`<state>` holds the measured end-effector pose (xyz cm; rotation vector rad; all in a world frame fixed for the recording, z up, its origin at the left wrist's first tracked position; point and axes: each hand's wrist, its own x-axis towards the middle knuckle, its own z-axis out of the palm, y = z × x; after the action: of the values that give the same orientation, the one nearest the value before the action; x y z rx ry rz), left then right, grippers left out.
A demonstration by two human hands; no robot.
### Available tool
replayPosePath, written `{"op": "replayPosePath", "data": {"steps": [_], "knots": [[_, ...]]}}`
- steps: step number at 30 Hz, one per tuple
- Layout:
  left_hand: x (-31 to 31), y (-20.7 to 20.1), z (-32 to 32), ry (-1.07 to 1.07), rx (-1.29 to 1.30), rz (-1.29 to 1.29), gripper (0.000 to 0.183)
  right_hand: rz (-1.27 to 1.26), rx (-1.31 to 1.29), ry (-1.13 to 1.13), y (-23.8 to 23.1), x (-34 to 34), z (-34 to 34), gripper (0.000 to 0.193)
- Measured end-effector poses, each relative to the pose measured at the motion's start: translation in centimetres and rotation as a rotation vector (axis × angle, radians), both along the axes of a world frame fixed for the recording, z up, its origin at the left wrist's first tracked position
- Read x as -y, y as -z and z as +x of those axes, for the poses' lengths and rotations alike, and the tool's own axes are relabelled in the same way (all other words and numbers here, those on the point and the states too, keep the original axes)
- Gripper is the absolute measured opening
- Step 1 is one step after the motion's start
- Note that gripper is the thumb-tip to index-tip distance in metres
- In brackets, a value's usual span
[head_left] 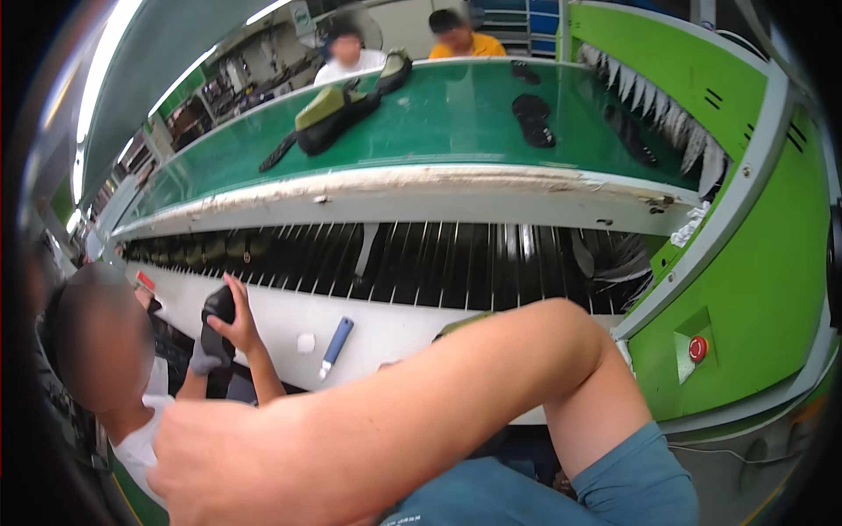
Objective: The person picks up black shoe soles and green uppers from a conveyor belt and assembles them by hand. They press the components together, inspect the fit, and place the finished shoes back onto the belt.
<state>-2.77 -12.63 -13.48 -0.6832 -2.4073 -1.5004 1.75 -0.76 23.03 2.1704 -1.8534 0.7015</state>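
My right forearm, below a blue-teal sleeve, crosses the front of the view from right to left. At its end my right hand [215,460] is curled like a fist, back toward me; anything inside it is hidden. Behind that forearm, a bit of skin [390,364] may belong to my left hand, whose fingers are hidden. Close by, the edge of an olive-green thing [465,324] shows above the arm. A blue-handled knife or scraper [337,347] lies on the white ledge [285,307], beside a small white block [305,343].
A co-worker at left holds a black shoe [217,320]. Beyond the ledge runs a slatted roller conveyor [447,263]. Above it, a green belt [438,123] carries an olive-and-black shoe [333,114] and black soles [532,120]. At right stands a green machine housing [745,289] with a red button [697,349].
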Motion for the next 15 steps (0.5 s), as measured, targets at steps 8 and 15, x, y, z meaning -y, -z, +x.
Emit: {"op": "replayPosePath", "data": {"steps": [8,15], "knots": [[1.0,2.4,-0.4,0.021,0.022,-0.046,0.044,-0.269,0.413,0.213,9.5,-8.0,-2.4,0.106],[-0.7,2.7,-0.1,0.113,0.114,0.237,0.048,-0.884,1.310,0.469,26.6,-15.3,0.5,0.090]]}}
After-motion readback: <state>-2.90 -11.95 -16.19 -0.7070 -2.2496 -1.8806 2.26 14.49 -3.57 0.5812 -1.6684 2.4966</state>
